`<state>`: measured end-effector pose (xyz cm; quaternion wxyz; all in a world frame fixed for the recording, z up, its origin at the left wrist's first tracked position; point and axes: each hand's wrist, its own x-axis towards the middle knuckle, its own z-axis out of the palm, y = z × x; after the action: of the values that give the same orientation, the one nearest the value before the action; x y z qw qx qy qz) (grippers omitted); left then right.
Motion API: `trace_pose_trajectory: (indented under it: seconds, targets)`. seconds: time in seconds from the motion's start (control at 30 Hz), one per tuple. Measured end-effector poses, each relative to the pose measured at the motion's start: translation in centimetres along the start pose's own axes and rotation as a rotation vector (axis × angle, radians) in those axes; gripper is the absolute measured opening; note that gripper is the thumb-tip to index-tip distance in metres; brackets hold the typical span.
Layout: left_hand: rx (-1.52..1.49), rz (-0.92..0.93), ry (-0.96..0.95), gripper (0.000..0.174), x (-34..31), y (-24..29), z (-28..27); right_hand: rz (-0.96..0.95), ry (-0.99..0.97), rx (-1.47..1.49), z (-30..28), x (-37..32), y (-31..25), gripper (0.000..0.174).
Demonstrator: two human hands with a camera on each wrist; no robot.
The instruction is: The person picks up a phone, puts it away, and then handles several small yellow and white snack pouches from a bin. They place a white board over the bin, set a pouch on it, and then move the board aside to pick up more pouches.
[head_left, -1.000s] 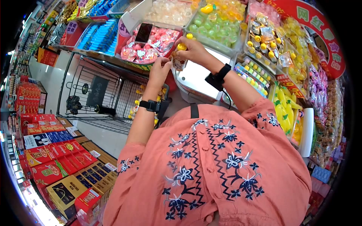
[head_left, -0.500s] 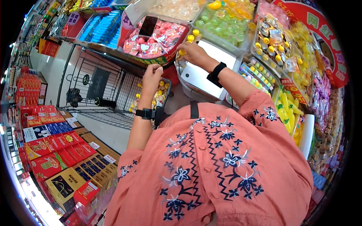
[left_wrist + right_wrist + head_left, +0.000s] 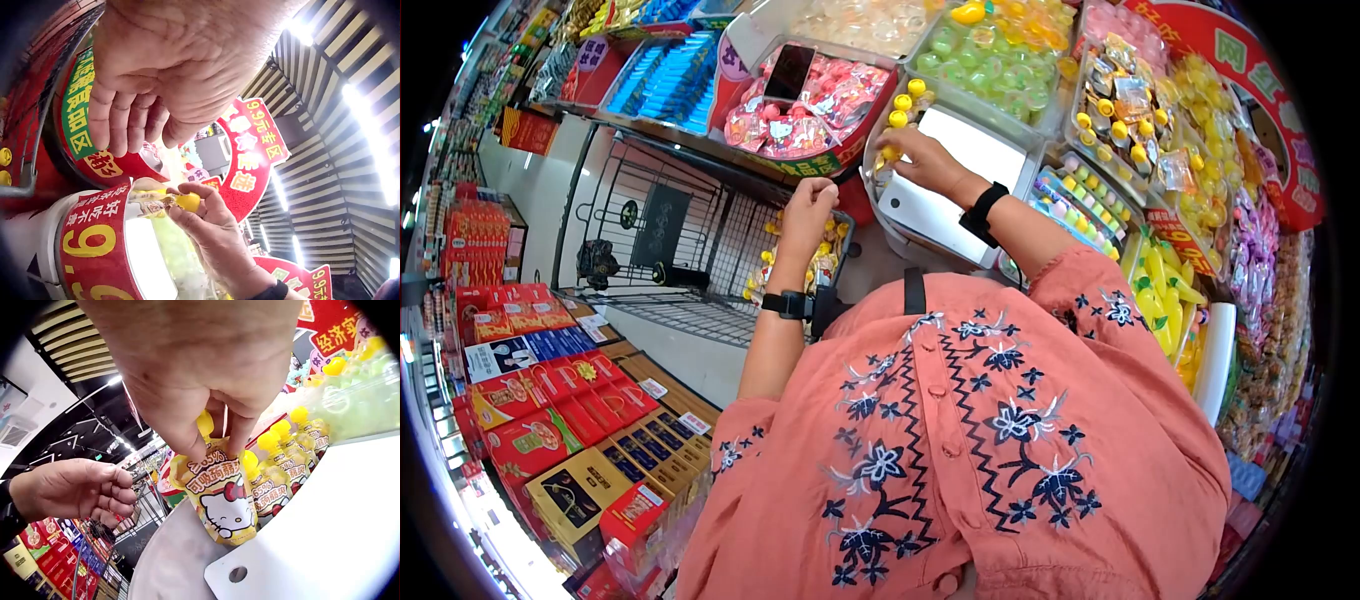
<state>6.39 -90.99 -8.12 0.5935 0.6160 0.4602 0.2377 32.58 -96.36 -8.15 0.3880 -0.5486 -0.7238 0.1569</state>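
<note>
My right hand (image 3: 927, 163) pinches a yellow jelly pouch (image 3: 226, 503) with a cat face and a yellow cap, just below the cap. In the right wrist view this pouch stands upright on the rounded white counter (image 3: 172, 562), at the near end of a row of similar pouches (image 3: 270, 482). A white board (image 3: 319, 525) lies beside the row. My left hand (image 3: 808, 208) is held in the air to the left of the counter, fingers loosely bent and nothing in them.
A wire shopping cart (image 3: 700, 215) stands at the left, with a tray of yellow-capped pouches (image 3: 828, 248) by my left forearm. A bin of pink packets (image 3: 840, 95) with a phone (image 3: 789, 72) on top is ahead. Green jelly cups (image 3: 980, 62) fill a bin behind the board.
Both hands were together at a pouch above the counter's edge. The right hand has brought it down to the row's near end; the left has let go and drawn back.
</note>
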Motion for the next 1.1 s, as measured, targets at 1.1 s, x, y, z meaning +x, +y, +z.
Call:
trace_pose_trajectory:
  seconds: [1.1]
  targets:
    - [-0.069, -0.071, -0.020, 0.028, -1.0, -0.3, 0.0, 0.180, -0.057, 0.118, 0.3, -2.2, 1.4, 0.037]
